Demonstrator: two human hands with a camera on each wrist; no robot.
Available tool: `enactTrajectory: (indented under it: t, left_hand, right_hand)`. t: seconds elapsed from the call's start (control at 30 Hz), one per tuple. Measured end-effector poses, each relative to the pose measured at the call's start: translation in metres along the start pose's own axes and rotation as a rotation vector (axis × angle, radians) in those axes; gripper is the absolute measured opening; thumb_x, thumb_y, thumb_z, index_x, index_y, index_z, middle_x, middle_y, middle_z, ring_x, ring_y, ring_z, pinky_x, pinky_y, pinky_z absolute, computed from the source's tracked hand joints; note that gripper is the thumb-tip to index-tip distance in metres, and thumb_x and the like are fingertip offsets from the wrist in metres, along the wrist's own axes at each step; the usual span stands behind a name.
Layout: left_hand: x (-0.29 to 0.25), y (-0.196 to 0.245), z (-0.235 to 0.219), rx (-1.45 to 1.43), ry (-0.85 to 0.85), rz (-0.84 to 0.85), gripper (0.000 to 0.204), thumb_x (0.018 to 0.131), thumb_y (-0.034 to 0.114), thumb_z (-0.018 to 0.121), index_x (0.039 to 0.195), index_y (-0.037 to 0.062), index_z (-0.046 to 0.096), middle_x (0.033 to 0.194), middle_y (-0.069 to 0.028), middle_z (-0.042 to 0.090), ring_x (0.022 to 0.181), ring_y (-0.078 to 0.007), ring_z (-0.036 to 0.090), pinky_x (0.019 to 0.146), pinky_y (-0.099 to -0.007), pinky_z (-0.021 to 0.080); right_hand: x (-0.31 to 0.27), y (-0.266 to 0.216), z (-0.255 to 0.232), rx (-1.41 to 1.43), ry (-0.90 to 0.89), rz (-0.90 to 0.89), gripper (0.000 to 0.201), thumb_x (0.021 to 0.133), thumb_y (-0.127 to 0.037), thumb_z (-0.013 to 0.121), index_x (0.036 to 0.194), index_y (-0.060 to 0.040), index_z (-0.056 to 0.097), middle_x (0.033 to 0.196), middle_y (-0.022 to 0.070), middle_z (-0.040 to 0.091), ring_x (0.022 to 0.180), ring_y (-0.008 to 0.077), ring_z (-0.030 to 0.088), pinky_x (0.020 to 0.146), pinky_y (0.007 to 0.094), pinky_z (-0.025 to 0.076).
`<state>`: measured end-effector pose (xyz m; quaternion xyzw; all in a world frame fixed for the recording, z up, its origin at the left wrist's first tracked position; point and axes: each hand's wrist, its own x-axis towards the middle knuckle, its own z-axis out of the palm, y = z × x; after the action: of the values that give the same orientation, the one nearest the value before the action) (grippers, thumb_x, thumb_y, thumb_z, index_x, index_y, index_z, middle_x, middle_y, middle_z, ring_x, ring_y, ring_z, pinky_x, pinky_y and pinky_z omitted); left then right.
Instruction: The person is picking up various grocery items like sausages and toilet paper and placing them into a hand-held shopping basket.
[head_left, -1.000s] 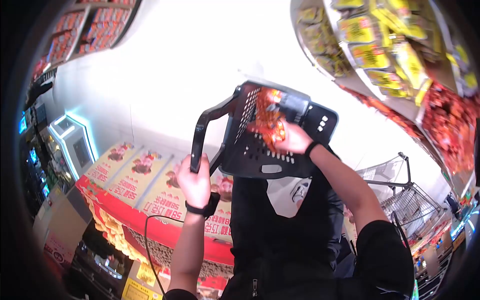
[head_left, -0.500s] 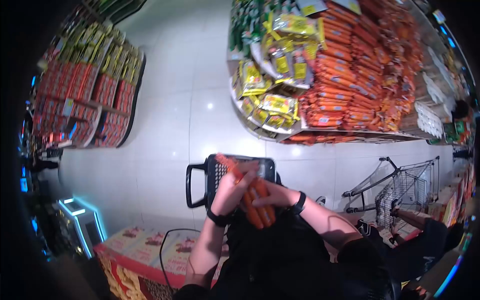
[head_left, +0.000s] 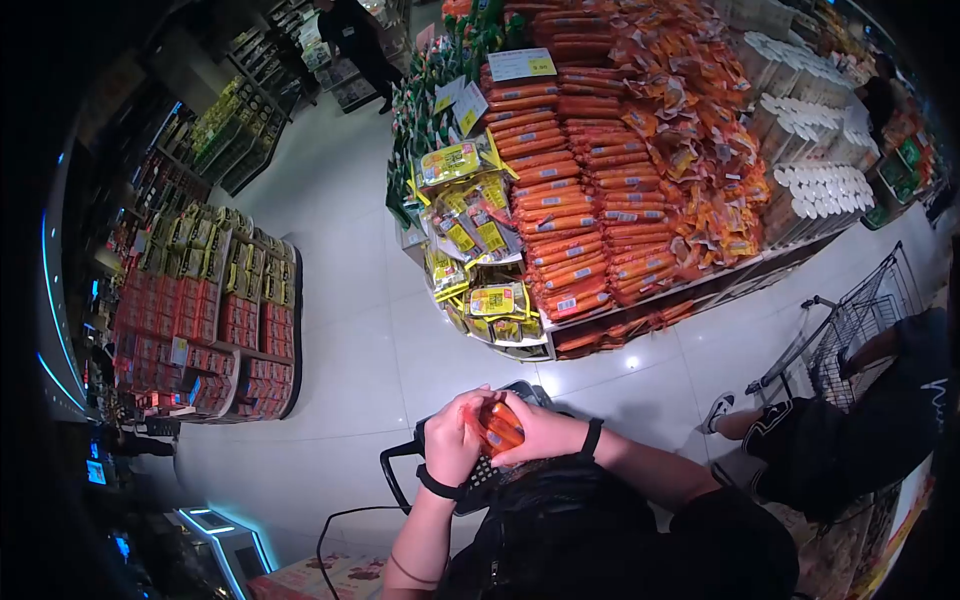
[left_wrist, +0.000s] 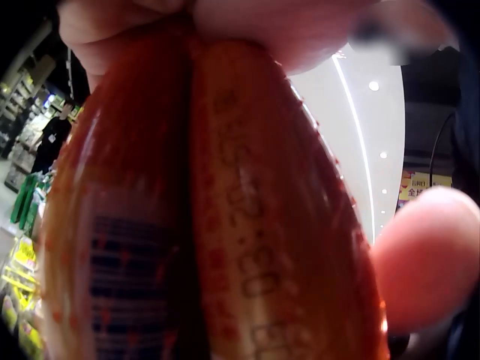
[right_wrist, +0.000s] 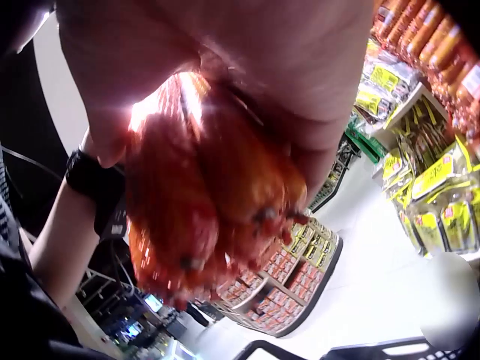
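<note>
A pack of orange-red sausages (head_left: 502,430) in red netting is held between both hands, over a black shopping basket (head_left: 533,393). The left hand (head_left: 453,443) grips it from the left side, and the right hand (head_left: 545,435) curls round it from the right. Up close in the left wrist view, two sausages (left_wrist: 262,225) show a barcode and a printed date. Fingers (left_wrist: 270,30) close over their upper end, and a fingertip (left_wrist: 427,259) stands at the right. The right wrist view shows the rounded sausage ends (right_wrist: 247,180) pointing down below the palm.
Ahead stands a display of stacked sausages (head_left: 560,240) beside yellow packets (head_left: 495,300). A shelf of red boxes (head_left: 200,320) is at left, with white floor (head_left: 350,370) between. At right, a person (head_left: 850,420) stands by a wire cart (head_left: 860,330).
The left hand has left the basket handle and joined the right on the sausage pack. The pack has come up out of the basket and been turned. The head view now takes in more aisle.
</note>
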<state>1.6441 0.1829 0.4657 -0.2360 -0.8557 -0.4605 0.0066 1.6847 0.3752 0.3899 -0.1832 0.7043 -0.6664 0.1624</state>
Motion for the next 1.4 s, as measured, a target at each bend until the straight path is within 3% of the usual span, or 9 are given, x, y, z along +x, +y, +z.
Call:
enactTrajectory:
  t: [0.07, 0.2, 0.37, 0.6, 0.73, 0.83, 1.07, 1.2, 1.4]
  left_hand:
    - [0.011, 0.017, 0.006, 0.004, 0.044, 0.03, 0.018, 0.103, -0.004, 0.06, 0.114, -0.0037, 0.075, 0.114, -0.0202, 0.081, 0.103, -0.0349, 0.081, 0.091, -0.0386, 0.065]
    - [0.024, 0.024, 0.021, -0.112, 0.06, -0.018, 0.018, 0.109, 0.003, 0.06, 0.116, -0.0024, 0.076, 0.116, -0.0192, 0.081, 0.107, -0.0345, 0.08, 0.094, -0.0398, 0.064]
    - [0.026, 0.03, 0.006, -0.03, -0.03, -0.108, 0.05, 0.119, 0.023, 0.045, 0.164, 0.0018, 0.047, 0.155, -0.0244, 0.061, 0.141, -0.0332, 0.062, 0.119, -0.0413, 0.045]
    - [-0.054, -0.041, -0.017, -0.178, 0.136, -0.47, 0.057, 0.121, 0.034, 0.036, 0.159, -0.0065, 0.049, 0.154, -0.0246, 0.062, 0.141, -0.0361, 0.062, 0.121, -0.0421, 0.044]
    - [-0.131, -0.097, -0.022, 0.023, 0.17, -0.601, 0.058, 0.121, 0.038, 0.038, 0.151, -0.0076, 0.057, 0.143, -0.0251, 0.069, 0.134, -0.0324, 0.067, 0.116, -0.0413, 0.049]
    - [-0.181, -0.119, -0.023, 0.156, 0.187, -0.709, 0.056, 0.119, 0.037, 0.041, 0.145, -0.0071, 0.062, 0.138, -0.0263, 0.071, 0.132, -0.0341, 0.068, 0.115, -0.0411, 0.05]
    - [-0.259, -0.158, -0.017, 0.207, 0.219, -0.873, 0.052, 0.117, 0.035, 0.045, 0.141, -0.0065, 0.065, 0.135, -0.0309, 0.071, 0.129, -0.0432, 0.068, 0.111, -0.0453, 0.052]
    - [-0.278, -0.169, -0.016, 0.216, 0.242, -0.913, 0.052, 0.116, 0.036, 0.047, 0.142, -0.0063, 0.064, 0.136, -0.0309, 0.07, 0.131, -0.0433, 0.067, 0.113, -0.0457, 0.051]
    - [-0.293, -0.193, -0.017, 0.218, 0.284, -0.93, 0.052, 0.115, 0.035, 0.051, 0.142, -0.007, 0.064, 0.14, -0.0314, 0.068, 0.133, -0.0436, 0.065, 0.114, -0.0457, 0.05]
  right_hand:
    - [-0.005, 0.0, -0.008, -0.088, 0.104, -0.085, 0.1, 0.084, -0.034, 0.094, 0.158, -0.0027, 0.032, 0.144, 0.0254, 0.061, 0.13, 0.0376, 0.067, 0.114, 0.0451, 0.052]
    - [-0.008, -0.002, -0.033, -0.148, 0.162, -0.111, 0.096, 0.082, -0.032, 0.094, 0.155, -0.0025, 0.039, 0.138, 0.025, 0.065, 0.126, 0.0402, 0.068, 0.109, 0.0455, 0.054]
    - [0.006, -0.027, -0.115, -0.436, 0.221, -0.189, 0.085, 0.08, -0.031, 0.094, 0.149, -0.0017, 0.052, 0.13, 0.0207, 0.069, 0.117, 0.039, 0.071, 0.103, 0.0443, 0.057]
    - [0.069, -0.068, -0.276, -0.923, 0.35, -0.243, 0.078, 0.081, -0.032, 0.089, 0.146, -0.0062, 0.055, 0.139, 0.0216, 0.067, 0.126, 0.0425, 0.066, 0.106, 0.0482, 0.054]
    - [0.126, -0.059, -0.354, -1.189, 0.297, -0.309, 0.077, 0.081, -0.025, 0.088, 0.147, -0.0081, 0.053, 0.136, 0.021, 0.068, 0.122, 0.0426, 0.067, 0.102, 0.0506, 0.056]
    - [0.162, -0.051, -0.386, -1.27, 0.212, -0.154, 0.074, 0.081, -0.024, 0.087, 0.146, -0.0102, 0.054, 0.135, 0.0208, 0.069, 0.123, 0.0421, 0.067, 0.103, 0.0499, 0.056]
    - [0.198, -0.042, -0.391, -1.302, 0.09, 0.095, 0.078, 0.081, -0.026, 0.09, 0.149, -0.012, 0.054, 0.133, 0.0216, 0.07, 0.124, 0.04, 0.068, 0.107, 0.0488, 0.056]
    - [0.193, -0.029, -0.385, -1.24, 0.294, 0.017, 0.085, 0.081, -0.024, 0.091, 0.155, -0.0125, 0.051, 0.145, 0.0209, 0.062, 0.135, 0.042, 0.06, 0.115, 0.0498, 0.051]
    - [0.172, 0.005, -0.334, -1.256, 0.56, -0.074, 0.068, 0.104, -0.039, 0.068, 0.16, -0.0068, 0.047, 0.161, 0.0259, 0.047, 0.15, 0.0456, 0.045, 0.125, 0.0582, 0.036]
